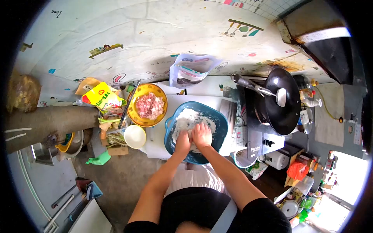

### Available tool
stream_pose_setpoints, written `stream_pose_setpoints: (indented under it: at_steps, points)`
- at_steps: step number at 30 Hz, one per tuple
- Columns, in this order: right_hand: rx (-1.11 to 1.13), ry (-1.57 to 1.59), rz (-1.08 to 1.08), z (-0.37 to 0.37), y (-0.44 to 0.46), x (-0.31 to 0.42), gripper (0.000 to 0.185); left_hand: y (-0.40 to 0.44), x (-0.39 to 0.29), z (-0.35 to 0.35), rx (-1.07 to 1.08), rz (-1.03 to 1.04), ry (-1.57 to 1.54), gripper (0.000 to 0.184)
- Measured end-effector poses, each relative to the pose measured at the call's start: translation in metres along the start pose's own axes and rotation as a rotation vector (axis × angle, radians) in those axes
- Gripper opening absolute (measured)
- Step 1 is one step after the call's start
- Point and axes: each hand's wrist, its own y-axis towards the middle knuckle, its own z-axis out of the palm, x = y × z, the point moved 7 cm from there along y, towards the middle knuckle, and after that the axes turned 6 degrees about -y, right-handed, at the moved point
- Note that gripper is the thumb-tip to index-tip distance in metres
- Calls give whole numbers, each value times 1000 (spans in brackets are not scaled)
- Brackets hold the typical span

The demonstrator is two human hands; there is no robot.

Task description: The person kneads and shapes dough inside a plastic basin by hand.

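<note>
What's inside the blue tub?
The blue tub has white, powdery stuff in it, spread over the bottom in patches. The left hand and right hand are in there too. They cover whatever is right under them, so I can't tell what that is.

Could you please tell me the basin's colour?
The basin is blue, shown best in the head view.

A black wok (278, 116) sits at the stove (254, 141), a metal spatula (281, 97) inside it.
</note>
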Motion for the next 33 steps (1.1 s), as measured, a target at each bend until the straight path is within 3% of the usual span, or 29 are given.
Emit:
stream_pose_setpoints:
  at_steps: [14, 21, 25, 28, 29, 33]
  points:
    - [-52, 154, -224, 16, 49, -22, 15, 24, -3, -2, 53, -238, -82, 28]
    - [-125, 161, -220, 14, 51, -20, 14, 13, 6, -1, -14, -168, -186, 25]
    - [-78, 96, -80, 11, 47, -17, 16, -9, 61, 44, -13, -324, -553, 35]
    - [-16, 144, 70, 16, 38, -25, 18, -17, 62, 56, -39, -342, -686, 39]
    - [100, 227, 216, 23, 33, -34, 21, -11, 70, 59, -81, -297, -570, 38]
    - [-138, 417, 237, -35, 16, -28, 25, -1, 13, 13, -70, -206, -580, 36]
